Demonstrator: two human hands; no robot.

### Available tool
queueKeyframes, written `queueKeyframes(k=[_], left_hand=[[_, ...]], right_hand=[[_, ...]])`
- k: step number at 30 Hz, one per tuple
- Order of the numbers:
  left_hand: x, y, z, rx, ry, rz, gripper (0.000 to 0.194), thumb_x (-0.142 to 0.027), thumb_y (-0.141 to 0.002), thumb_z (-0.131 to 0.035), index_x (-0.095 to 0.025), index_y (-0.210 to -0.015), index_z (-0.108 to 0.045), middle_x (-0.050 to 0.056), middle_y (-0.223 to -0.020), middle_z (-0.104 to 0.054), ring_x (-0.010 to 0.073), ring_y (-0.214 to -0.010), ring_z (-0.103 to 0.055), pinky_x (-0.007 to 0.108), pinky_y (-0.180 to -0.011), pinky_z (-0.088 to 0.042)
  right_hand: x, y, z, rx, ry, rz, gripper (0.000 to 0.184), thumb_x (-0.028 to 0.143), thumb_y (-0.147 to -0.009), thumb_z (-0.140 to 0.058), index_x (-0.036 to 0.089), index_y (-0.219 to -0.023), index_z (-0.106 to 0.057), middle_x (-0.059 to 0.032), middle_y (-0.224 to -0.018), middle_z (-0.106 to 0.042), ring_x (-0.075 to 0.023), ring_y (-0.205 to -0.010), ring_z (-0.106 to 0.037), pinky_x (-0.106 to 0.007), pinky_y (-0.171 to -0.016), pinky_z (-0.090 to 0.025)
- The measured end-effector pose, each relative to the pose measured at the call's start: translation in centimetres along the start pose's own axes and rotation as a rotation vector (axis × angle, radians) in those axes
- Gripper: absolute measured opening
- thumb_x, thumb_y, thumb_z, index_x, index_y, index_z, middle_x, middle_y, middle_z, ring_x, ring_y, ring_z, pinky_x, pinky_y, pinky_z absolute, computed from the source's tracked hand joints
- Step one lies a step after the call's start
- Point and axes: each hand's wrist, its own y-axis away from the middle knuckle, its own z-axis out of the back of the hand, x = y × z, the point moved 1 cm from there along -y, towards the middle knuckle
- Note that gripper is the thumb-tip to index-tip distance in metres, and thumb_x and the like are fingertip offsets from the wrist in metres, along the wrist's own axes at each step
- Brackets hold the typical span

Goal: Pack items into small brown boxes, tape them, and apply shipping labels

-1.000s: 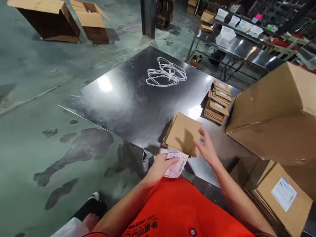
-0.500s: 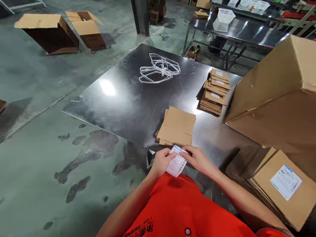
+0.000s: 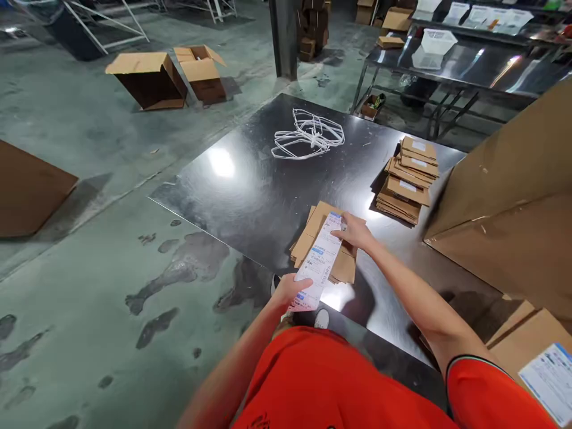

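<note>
A strip of printed shipping labels [image 3: 318,257] stretches between my two hands, slanting over the near table edge. My left hand [image 3: 289,292] pinches its lower end, thumb on top. The upper end is gripped by my right hand [image 3: 352,231], above a small pile of flat cardboard pieces [image 3: 308,238]. The strip and my right hand partly cover that pile. Blue bands and barcodes show on the labels; their text is too small to read.
Bundled white straps [image 3: 314,139] lie on the metal table [image 3: 250,196]. Stacked labelled cartons [image 3: 404,187] stand right of centre beside a large cardboard box [image 3: 500,202]. More labelled cardboard [image 3: 529,345] is at lower right. Open boxes [image 3: 147,74] sit on the floor; a metal pillar [image 3: 283,39] rises behind.
My right hand has moved up and away from my left, drawing the labels out into a long strip over the cardboard pile. The camera view has shifted left.
</note>
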Motion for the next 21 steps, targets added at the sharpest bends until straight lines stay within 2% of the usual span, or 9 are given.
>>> queueKeyframes(k=[4, 8, 11, 14, 16, 18, 21], left_hand=[[0.5, -1.1, 0.3, -0.04, -0.014, 0.036, 0.024, -0.03, -0.073, -0.072, -0.007, -0.08, -0.071, 0.007, -0.07, -0.07, 0.0193, -0.064, -0.063, 0.026, -0.055, -0.045], [1.1, -1.9, 0.7, -0.049, -0.042, 0.07, 0.025, -0.032, -0.069, -0.075, -0.009, -0.075, -0.07, 0.005, -0.067, -0.068, 0.0183, -0.062, -0.063, 0.025, -0.052, -0.044], [1.7, -2.2, 1.0, -0.041, -0.065, 0.094, 0.024, -0.031, -0.069, -0.074, -0.009, -0.077, -0.07, 0.006, -0.067, -0.068, 0.0183, -0.061, -0.063, 0.025, -0.052, -0.044], [2.1, -2.3, 1.4, -0.022, -0.083, 0.123, 0.024, -0.031, -0.07, -0.072, -0.009, -0.079, -0.07, 0.007, -0.066, -0.068, 0.0198, -0.06, -0.064, 0.026, -0.051, -0.046], [2.4, -2.2, 1.7, -0.012, -0.095, 0.13, 0.024, -0.032, -0.069, -0.072, -0.01, -0.077, -0.069, 0.006, -0.064, -0.067, 0.02, -0.058, -0.063, 0.026, -0.05, -0.045], [3.0, -1.4, 1.9, -0.002, -0.104, 0.124, 0.023, -0.033, -0.067, -0.073, -0.011, -0.074, -0.069, 0.006, -0.063, -0.067, 0.0202, -0.057, -0.063, 0.026, -0.049, -0.046], [4.4, 1.2, 2.8, 0.024, -0.099, 0.125, 0.026, -0.037, -0.064, -0.074, -0.012, -0.063, -0.068, 0.005, -0.056, -0.065, 0.0222, -0.053, -0.063, 0.029, -0.047, -0.047]], right_hand=[[0.2, -0.4, -1.3, 0.018, 0.11, 0.034, 0.047, 0.043, -0.083, -0.071, 0.014, -0.116, -0.054, -0.0131, -0.119, -0.064, -0.0247, -0.108, -0.059, -0.033, -0.088, -0.045], [0.2, -0.2, -1.5, 0.063, 0.187, 0.003, 0.056, 0.047, -0.086, -0.067, 0.011, -0.127, -0.051, -0.0158, -0.123, -0.06, -0.0289, -0.115, -0.057, -0.038, -0.094, -0.045], [0.6, -0.2, -1.5, 0.089, 0.277, -0.089, 0.069, 0.049, -0.082, -0.072, 0.014, -0.136, -0.048, -0.0195, -0.129, -0.058, -0.0364, -0.12, -0.055, -0.048, -0.097, -0.045], [1.9, 0.1, -2.1, -0.04, 0.356, -0.177, 0.088, 0.045, -0.078, -0.077, 0.017, -0.15, -0.034, -0.0252, -0.147, -0.044, -0.048, -0.133, -0.041, -0.063, -0.1, -0.039], [2.9, 0.6, -3.5, -0.126, 0.334, -0.094, 0.084, 0.034, -0.084, -0.07, 0.014, -0.154, -0.028, -0.0246, -0.156, -0.033, -0.0463, -0.142, -0.03, -0.062, -0.107, -0.034], [3.5, 1.0, -5.4, -0.171, 0.261, 0.012, 0.066, 0.026, -0.093, -0.054, 0.008, -0.153, -0.031, -0.0224, -0.158, -0.033, -0.038, -0.146, -0.026, -0.056, -0.116, -0.027], [3.3, 1.2, -7.7, -0.212, 0.176, 0.018, 0.058, 0.031, -0.1, -0.041, 0.002, -0.15, -0.034, -0.022, -0.158, -0.032, -0.0345, -0.149, -0.024, -0.055, -0.122, -0.017]])
